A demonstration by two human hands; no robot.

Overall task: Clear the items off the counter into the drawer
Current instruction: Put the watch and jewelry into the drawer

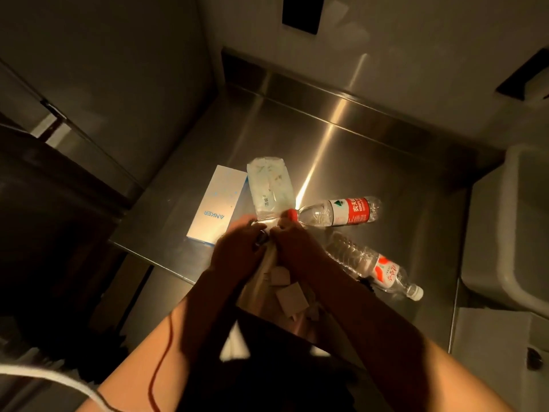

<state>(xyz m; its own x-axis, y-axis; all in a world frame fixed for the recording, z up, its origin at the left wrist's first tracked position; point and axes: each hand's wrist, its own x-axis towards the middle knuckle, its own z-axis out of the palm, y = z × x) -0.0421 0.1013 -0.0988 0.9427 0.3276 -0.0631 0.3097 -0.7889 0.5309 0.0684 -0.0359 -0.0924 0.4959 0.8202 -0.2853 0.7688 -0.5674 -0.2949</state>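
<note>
- Most of the clearing looks undone to me: four items lie on the steel counter [341,150], and I count none of them as put away.
- The open drawer [269,281] sits at 6 o'clock of the counter's front edge, under my wrists; I can make out pale, boxy shapes inside, but it is too dim to name them.
- My left hand [237,248] and right hand [292,242] meet over the counter's near edge, fingers curled. They seem to pinch something small and shiny between them, beside the near end of the pale packet [270,185]; I cannot tell what it is or which hand holds it.
- The white Anker box [217,203] lies flat at 9 o'clock of the packet, touching it.
- The red-label bottle [338,211] lies on its side at 3 o'clock of the packet, looking empty, its red cap just beside my right fingers.
- The second clear bottle [374,266] lies at 5 o'clock of the first, crumpled, white cap towards the front edge.
- My guess is the bottles would roll if nudged.
</note>
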